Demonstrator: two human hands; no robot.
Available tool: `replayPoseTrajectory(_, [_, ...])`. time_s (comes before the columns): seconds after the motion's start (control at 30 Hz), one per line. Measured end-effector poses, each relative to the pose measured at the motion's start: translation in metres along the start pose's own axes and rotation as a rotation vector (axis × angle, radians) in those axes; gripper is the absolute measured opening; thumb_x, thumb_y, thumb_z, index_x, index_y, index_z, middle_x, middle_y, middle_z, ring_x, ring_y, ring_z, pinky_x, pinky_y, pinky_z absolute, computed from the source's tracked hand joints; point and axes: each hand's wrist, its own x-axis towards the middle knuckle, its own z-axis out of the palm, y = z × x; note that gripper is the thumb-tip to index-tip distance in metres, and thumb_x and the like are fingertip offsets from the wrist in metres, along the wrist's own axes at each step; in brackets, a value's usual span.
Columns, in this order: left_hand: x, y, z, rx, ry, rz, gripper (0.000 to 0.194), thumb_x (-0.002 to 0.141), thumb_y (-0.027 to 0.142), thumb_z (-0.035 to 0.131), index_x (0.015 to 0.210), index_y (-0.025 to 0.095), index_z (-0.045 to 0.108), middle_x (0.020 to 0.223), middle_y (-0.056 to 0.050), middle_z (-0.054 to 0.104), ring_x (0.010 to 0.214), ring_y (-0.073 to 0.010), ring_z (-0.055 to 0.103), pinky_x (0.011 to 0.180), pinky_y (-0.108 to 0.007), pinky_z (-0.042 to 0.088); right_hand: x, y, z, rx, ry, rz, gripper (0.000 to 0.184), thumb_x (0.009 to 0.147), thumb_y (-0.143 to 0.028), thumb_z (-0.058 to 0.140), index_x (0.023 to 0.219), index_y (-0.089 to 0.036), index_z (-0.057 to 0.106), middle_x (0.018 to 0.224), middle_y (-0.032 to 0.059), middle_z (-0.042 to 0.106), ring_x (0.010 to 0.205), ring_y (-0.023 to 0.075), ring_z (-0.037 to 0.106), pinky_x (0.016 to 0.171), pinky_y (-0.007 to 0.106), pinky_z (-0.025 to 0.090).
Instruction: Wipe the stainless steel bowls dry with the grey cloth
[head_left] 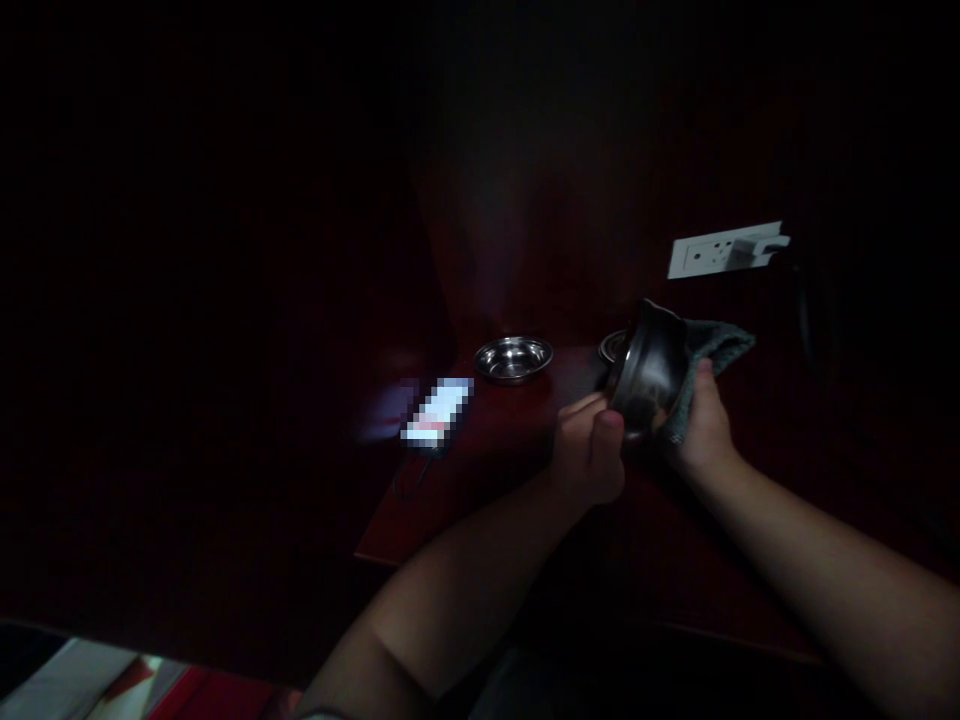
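A shiny metal bowl (651, 362) is held up on its side above the dark red table (480, 480). My left hand (592, 450) grips its rim, the thumb on the near side and the other fingers partly hidden behind. My right hand (703, 425) is closed on a grey-green cloth (712, 345) and presses it against the bowl's outer base. Beyond the bowl, a second metal dish (611, 346) shows only its left edge. A shallow steel dish (514, 360) sits upright on the table, left of my hands.
A lit phone (439, 412) with a blurred screen lies near the table's left edge, a thin cable (409, 485) beside it. On the wall at the right is a white socket plate (724, 250) with a plug in it. The room is very dark.
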Motion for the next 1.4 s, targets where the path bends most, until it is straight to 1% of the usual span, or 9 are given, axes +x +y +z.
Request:
replayPoseTrajectory(0.13, [0.002, -0.005, 0.0, 0.037, -0.052, -0.028, 0.057, 0.091, 0.052, 0.017, 0.065, 0.016, 0.054, 0.067, -0.007, 0.054, 0.067, -0.0173, 0.053, 0.065, -0.032, 0.044, 0.003, -0.005, 0.001, 0.052, 0.117, 0.082, 0.053, 0.073, -0.066, 0.05, 0.103, -0.022, 0.058, 0.102, 0.0013, 0.064, 0.105, 0.0191, 0.058, 0.098, 0.038, 0.041])
replayPoseTrajectory(0.27, [0.004, -0.007, 0.001, 0.073, -0.083, -0.04, 0.055, 0.091, 0.051, 0.019, 0.064, 0.017, 0.052, 0.065, -0.007, 0.053, 0.065, -0.0172, 0.052, 0.064, -0.032, 0.043, 0.005, -0.007, -0.002, 0.002, 0.094, -0.013, 0.057, 0.075, -0.067, 0.046, 0.109, -0.022, 0.057, 0.109, 0.0029, 0.063, 0.11, 0.021, 0.056, 0.102, 0.038, 0.038])
replayPoseTrajectory(0.33, [0.004, -0.007, 0.001, 0.096, -0.096, -0.037, 0.052, 0.092, 0.048, 0.019, 0.063, 0.018, 0.049, 0.064, -0.006, 0.051, 0.063, -0.0164, 0.05, 0.062, -0.031, 0.042, 0.005, -0.009, -0.004, -0.065, -0.002, -0.16, 0.06, 0.077, -0.066, 0.043, 0.119, -0.024, 0.053, 0.119, 0.0047, 0.059, 0.115, 0.0236, 0.053, 0.102, 0.041, 0.038])
replayPoseTrajectory(0.5, [0.005, -0.004, 0.0, 0.127, -0.102, -0.026, 0.043, 0.093, 0.042, 0.02, 0.065, 0.019, 0.043, 0.066, -0.004, 0.05, 0.062, -0.0154, 0.048, 0.061, -0.03, 0.039, 0.003, -0.021, -0.008, -0.435, -0.265, -0.697, 0.064, 0.08, -0.054, 0.048, 0.136, -0.027, 0.037, 0.139, 0.0074, 0.042, 0.128, 0.0319, 0.039, 0.108, 0.05, 0.028])
replayPoseTrajectory(0.63, [0.006, -0.002, -0.002, 0.129, -0.095, -0.018, 0.043, 0.092, 0.046, 0.019, 0.07, 0.019, 0.044, 0.069, -0.005, 0.051, 0.067, -0.0161, 0.05, 0.065, -0.03, 0.041, 0.002, -0.03, -0.008, -0.606, -0.391, -0.884, 0.068, 0.076, -0.043, 0.053, 0.139, -0.027, 0.033, 0.144, 0.0061, 0.034, 0.133, 0.0337, 0.031, 0.109, 0.054, 0.024])
replayPoseTrajectory(0.87, [0.006, -0.002, -0.001, 0.125, 0.005, -0.055, 0.044, 0.09, 0.053, 0.024, 0.074, 0.019, 0.048, 0.072, -0.006, 0.055, 0.07, -0.0165, 0.053, 0.066, -0.03, 0.044, 0.003, -0.032, -0.007, -0.723, -0.527, -0.876, 0.084, 0.067, -0.045, 0.064, 0.141, -0.033, 0.027, 0.149, 0.0023, 0.025, 0.135, 0.035, 0.026, 0.11, 0.053, 0.023])
replayPoseTrajectory(1.03, [0.004, -0.006, -0.001, 0.074, 0.072, -0.091, 0.048, 0.088, 0.057, 0.025, 0.077, 0.017, 0.05, 0.071, -0.005, 0.053, 0.069, -0.0164, 0.052, 0.064, -0.029, 0.043, 0.006, -0.031, -0.006, -0.802, -0.604, -0.925, 0.096, 0.059, -0.04, 0.072, 0.142, -0.024, 0.026, 0.148, 0.0104, 0.025, 0.134, 0.0366, 0.028, 0.108, 0.056, 0.026])
replayPoseTrajectory(1.23, [0.004, -0.007, -0.001, -0.062, 0.07, -0.121, 0.064, 0.083, 0.067, 0.016, 0.082, 0.015, 0.054, 0.078, -0.008, 0.055, 0.074, -0.0186, 0.053, 0.071, -0.032, 0.045, 0.008, -0.032, -0.007, -0.844, -0.635, -0.96, 0.094, 0.063, -0.042, 0.07, 0.142, -0.021, 0.025, 0.148, 0.0137, 0.025, 0.134, 0.037, 0.028, 0.107, 0.057, 0.027])
replayPoseTrajectory(1.4, [0.003, -0.005, 0.0, -0.098, 0.13, -0.209, 0.047, 0.088, 0.055, 0.028, 0.078, 0.017, 0.052, 0.075, -0.005, 0.054, 0.073, -0.0172, 0.051, 0.07, -0.031, 0.045, 0.01, -0.034, -0.011, -0.791, -0.742, -0.963, 0.089, 0.069, -0.052, 0.063, 0.143, -0.023, 0.024, 0.151, 0.011, 0.019, 0.137, 0.0378, 0.021, 0.107, 0.057, 0.026])
